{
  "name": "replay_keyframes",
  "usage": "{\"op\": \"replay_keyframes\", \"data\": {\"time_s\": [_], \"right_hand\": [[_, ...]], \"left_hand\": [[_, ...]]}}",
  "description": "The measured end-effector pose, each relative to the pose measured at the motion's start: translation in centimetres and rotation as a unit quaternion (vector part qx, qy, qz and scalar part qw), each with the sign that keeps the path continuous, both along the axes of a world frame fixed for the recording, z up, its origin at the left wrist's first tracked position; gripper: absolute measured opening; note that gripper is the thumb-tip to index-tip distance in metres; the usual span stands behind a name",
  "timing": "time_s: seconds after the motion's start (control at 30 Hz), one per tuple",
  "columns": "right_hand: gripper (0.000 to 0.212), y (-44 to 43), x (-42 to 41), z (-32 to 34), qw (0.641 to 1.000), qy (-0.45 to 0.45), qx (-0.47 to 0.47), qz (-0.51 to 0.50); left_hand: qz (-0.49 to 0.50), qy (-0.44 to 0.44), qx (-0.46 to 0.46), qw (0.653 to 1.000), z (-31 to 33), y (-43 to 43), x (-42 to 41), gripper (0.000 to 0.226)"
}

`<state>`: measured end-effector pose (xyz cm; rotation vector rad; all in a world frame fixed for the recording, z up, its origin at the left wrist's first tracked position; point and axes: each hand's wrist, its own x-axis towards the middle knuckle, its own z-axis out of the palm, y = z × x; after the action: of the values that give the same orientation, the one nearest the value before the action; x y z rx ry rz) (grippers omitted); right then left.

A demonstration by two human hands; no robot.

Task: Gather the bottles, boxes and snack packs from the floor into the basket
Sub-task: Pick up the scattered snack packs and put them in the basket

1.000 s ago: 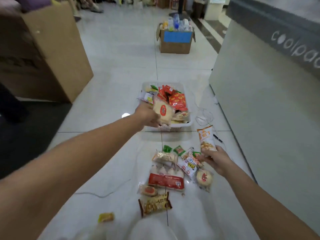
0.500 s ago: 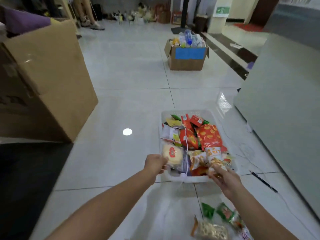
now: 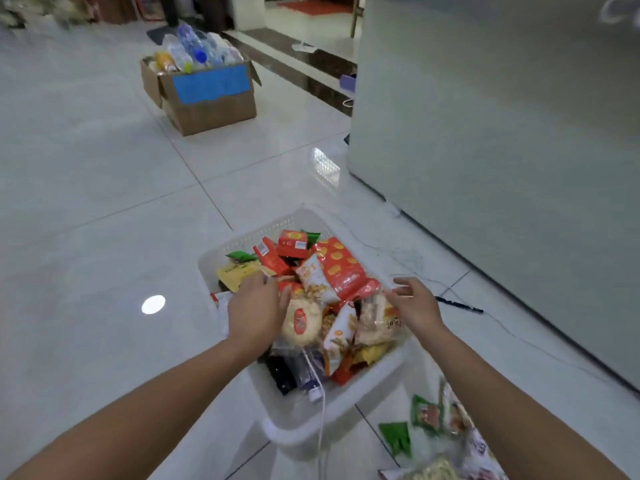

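Note:
A white plastic basket [image 3: 360, 389] stands on the tiled floor, heaped with snack packs. My left hand [image 3: 254, 310] hovers over its left side with relaxed fingers, touching the edge of a round bun pack [image 3: 300, 323] that lies in the basket. My right hand [image 3: 414, 303] is above the right side, fingers loose and holding nothing. An orange-and-white snack pack [image 3: 313, 277] lies on the pile between the hands. More snack packs [image 3: 434, 415] lie on the floor at the lower right.
A cardboard box with a blue label [image 3: 207, 98] full of bottles stands farther back. A large grey cabinet [image 3: 502, 150] walls off the right. A black pen [image 3: 459, 304] and a thin white cable [image 3: 322, 410] lie by the basket.
Both hands have let go of their packs into the basket: the bun pack from the left, the orange-and-white pack from the right. The view has moved closer to the basket.

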<state>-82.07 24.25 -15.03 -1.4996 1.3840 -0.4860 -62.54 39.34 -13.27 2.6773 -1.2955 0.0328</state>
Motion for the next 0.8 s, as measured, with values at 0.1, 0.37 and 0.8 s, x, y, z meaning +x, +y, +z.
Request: {"op": "replay_keyframes", "data": {"time_s": [0.1,0.37,0.8], "right_hand": [[0.036,-0.6,-8.4,-0.4,0.997,0.027,-0.002,-0.066],[0.054,7.3,-36.3,0.9,0.958,0.160,0.111,-0.209],[0.076,36.1,-54.1,-8.6,0.898,0.173,0.225,-0.336]], "left_hand": [[-0.119,0.040,-0.120,0.985,0.0,-4.1,-3.9,0.042],[-0.477,0.192,0.010,0.858,-3.6,-8.7,-27.0,0.066],[-0.684,0.178,0.228,0.670,-12.2,6.9,-53.9,0.084]]}}
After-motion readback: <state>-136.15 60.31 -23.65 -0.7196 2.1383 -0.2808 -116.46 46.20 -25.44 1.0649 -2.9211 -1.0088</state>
